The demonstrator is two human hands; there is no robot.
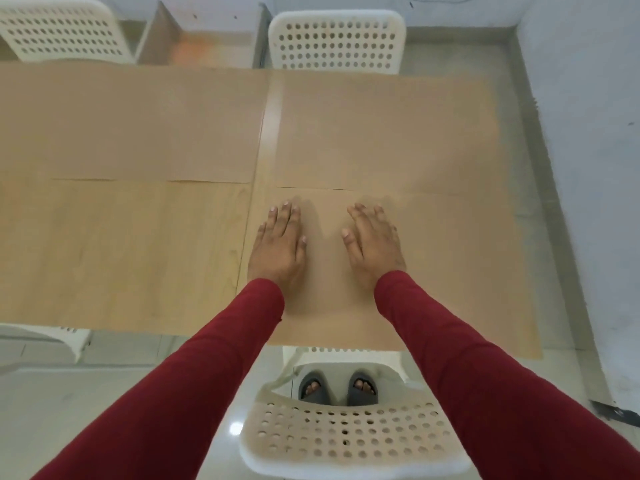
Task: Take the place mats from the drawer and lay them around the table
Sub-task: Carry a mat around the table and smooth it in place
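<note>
Three tan place mats lie flat on the light wooden table (121, 254). One mat (450, 271) covers the near right part, right in front of me. My left hand (278, 249) and my right hand (374, 245) both rest palm down on it, fingers spread, holding nothing. A second mat (381, 133) lies at the far right, and a third mat (131, 123) covers the far left. The near left part of the table is bare wood. No drawer is in view.
A white perforated chair (346, 438) stands between me and the table, my sandalled feet visible through it. Two more white chairs (336, 43) (65, 29) stand at the far side, another chair (45, 337) at the near left. A wall (588, 133) runs along the right.
</note>
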